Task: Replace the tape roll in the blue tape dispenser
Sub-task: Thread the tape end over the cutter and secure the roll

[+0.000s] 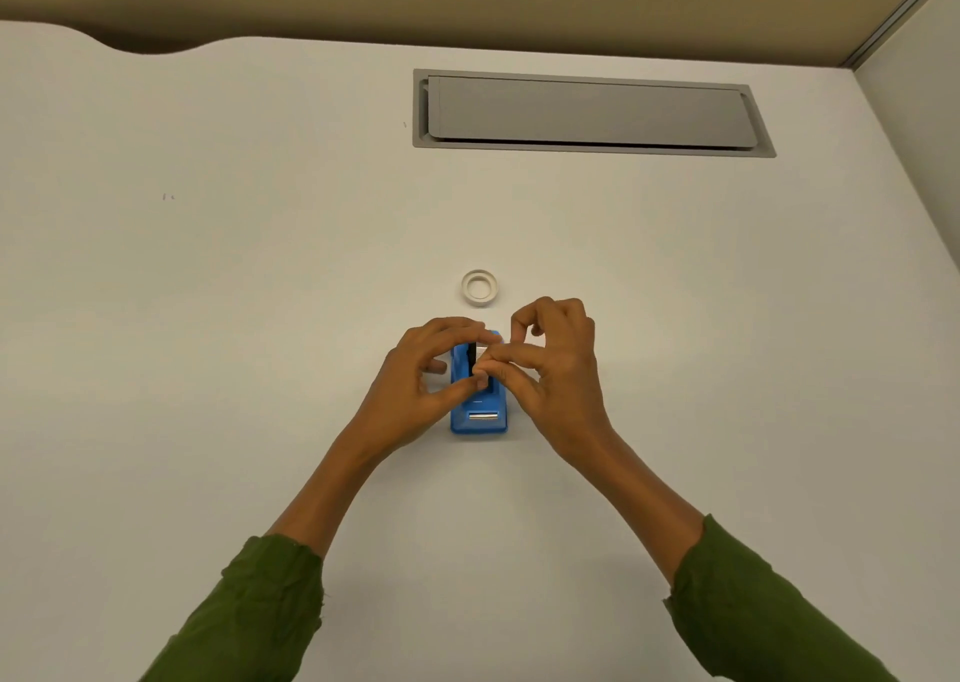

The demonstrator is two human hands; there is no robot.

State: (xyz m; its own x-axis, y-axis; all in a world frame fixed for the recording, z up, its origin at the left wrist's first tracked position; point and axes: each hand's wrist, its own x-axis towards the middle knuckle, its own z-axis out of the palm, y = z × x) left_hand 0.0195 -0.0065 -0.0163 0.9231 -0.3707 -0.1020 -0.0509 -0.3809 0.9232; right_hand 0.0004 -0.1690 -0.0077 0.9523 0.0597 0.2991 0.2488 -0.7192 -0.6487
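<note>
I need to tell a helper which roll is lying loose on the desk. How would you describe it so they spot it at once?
On the white desk, look just past the blue tape dispenser that both hands are working on. The tape roll lies flat there, between the dispenser and the grey hatch. It is the only small pale ring with an open centre.

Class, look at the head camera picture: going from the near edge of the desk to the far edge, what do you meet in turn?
Green sleeves → blue tape dispenser, with left hand and right hand over it → white tape roll → grey cable hatch → far edge of the desk.
</note>
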